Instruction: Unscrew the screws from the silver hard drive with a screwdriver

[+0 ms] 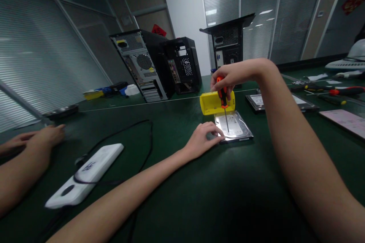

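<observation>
A small silver hard drive (242, 124) lies flat on the dark green table. Thumb and fingers of my left hand (202, 140) grip its near left corner. Above it, my right hand (230, 76) is wrapped round the red-and-black handle of a screwdriver (224, 98). The shaft points down, with its tip over the drive's label; whether it touches a screw I cannot tell. Just behind the drive stands a yellow plastic box (208, 105), partly covered by the screwdriver.
A white power strip (99, 163) with a black cable lies at left, near another person's hands (42, 136). Opened computer cases (155, 64) stand at the back. A larger hard drive (255, 100), several hand tools (346, 91) and a pink-white panel (346, 119) are at right.
</observation>
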`<move>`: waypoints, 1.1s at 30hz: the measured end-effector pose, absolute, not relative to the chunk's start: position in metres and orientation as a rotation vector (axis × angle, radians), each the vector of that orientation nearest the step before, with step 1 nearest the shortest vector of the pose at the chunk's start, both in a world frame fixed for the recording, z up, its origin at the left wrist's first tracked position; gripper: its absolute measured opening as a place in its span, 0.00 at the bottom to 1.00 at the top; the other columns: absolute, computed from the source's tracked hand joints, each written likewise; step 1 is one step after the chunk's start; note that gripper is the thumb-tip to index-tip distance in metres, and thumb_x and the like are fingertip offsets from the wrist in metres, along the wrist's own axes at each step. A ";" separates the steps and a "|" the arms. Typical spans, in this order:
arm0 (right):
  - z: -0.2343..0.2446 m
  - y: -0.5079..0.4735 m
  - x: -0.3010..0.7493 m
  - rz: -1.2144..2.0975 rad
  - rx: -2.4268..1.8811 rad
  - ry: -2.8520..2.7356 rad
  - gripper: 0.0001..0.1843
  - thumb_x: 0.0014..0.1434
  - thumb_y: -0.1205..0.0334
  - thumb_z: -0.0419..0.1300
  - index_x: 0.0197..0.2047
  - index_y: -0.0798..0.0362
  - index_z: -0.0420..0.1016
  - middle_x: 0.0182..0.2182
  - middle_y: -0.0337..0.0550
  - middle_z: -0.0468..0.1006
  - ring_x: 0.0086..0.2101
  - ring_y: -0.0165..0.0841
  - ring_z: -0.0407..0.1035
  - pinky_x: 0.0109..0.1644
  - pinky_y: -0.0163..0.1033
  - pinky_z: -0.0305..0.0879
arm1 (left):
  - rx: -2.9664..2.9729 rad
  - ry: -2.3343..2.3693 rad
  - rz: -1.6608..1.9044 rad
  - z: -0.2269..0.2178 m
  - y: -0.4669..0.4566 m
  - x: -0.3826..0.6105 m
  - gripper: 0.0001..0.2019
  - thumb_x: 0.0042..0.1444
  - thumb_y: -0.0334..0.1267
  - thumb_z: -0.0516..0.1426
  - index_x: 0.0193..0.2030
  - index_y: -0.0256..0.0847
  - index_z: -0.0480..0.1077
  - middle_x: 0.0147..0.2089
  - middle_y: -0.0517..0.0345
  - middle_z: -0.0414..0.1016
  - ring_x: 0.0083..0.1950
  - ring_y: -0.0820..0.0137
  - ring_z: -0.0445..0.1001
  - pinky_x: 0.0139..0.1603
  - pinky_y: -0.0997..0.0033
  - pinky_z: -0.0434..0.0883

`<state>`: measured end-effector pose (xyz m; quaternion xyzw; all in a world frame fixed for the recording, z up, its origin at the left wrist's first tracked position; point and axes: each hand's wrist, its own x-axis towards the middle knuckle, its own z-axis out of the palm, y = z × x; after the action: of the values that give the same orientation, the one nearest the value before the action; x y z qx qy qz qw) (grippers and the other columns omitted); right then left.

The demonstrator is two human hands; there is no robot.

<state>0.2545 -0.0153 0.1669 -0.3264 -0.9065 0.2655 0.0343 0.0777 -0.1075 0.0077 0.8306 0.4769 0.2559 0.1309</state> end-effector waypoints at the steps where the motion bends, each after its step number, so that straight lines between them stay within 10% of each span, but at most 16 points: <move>1: 0.167 -0.015 0.254 0.820 -1.003 -2.791 0.18 0.55 0.55 0.58 0.46 0.56 0.72 0.42 0.46 0.76 0.39 0.33 0.74 0.40 0.35 0.73 | 2.386 1.378 0.745 0.008 -0.107 0.078 0.11 0.57 0.44 0.56 0.37 0.40 0.74 0.38 0.56 0.71 0.41 0.68 0.69 0.45 0.66 0.64; 33: 0.165 -0.013 0.253 0.837 -0.976 -2.804 0.18 0.55 0.55 0.58 0.47 0.55 0.71 0.42 0.45 0.77 0.38 0.32 0.74 0.40 0.34 0.72 | 2.209 1.308 0.833 0.005 -0.104 0.074 0.13 0.54 0.46 0.58 0.37 0.38 0.74 0.38 0.55 0.71 0.37 0.71 0.68 0.41 0.69 0.66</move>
<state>0.2527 -0.0128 0.1653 -0.3164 -0.9086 0.2711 0.0284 0.0742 -0.1044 0.0050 0.7985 0.4729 0.3012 0.2194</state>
